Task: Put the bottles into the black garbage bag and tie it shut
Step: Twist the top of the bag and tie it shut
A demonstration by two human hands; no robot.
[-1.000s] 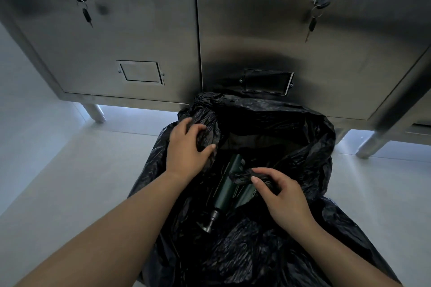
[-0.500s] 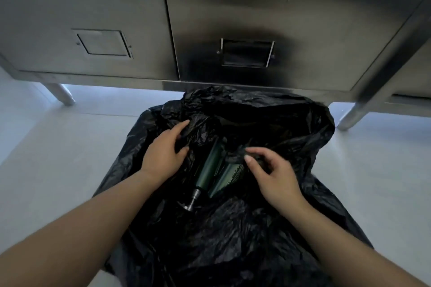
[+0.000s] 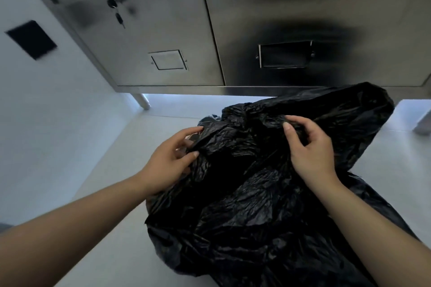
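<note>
A crumpled black garbage bag (image 3: 256,216) lies on the pale floor in front of me. My left hand (image 3: 168,161) pinches the bag's rim on its left side. My right hand (image 3: 310,154) grips a fold of the rim on the right, fingers curled into the plastic. The two held edges lie close together, and the bag's mouth looks folded over. No bottle shows; the plastic hides whatever is inside.
A stainless steel cabinet (image 3: 163,30) on short legs (image 3: 142,101) stands right behind the bag, with keys hanging in its door locks (image 3: 114,2). A white wall with a dark vent (image 3: 31,39) is at the left. Pale floor (image 3: 98,193) lies left of the bag.
Both hands have drawn the rim up and together, closing the mouth. The green bottles seen inside earlier are now covered. The view has swung left, so the bag sits further right.
</note>
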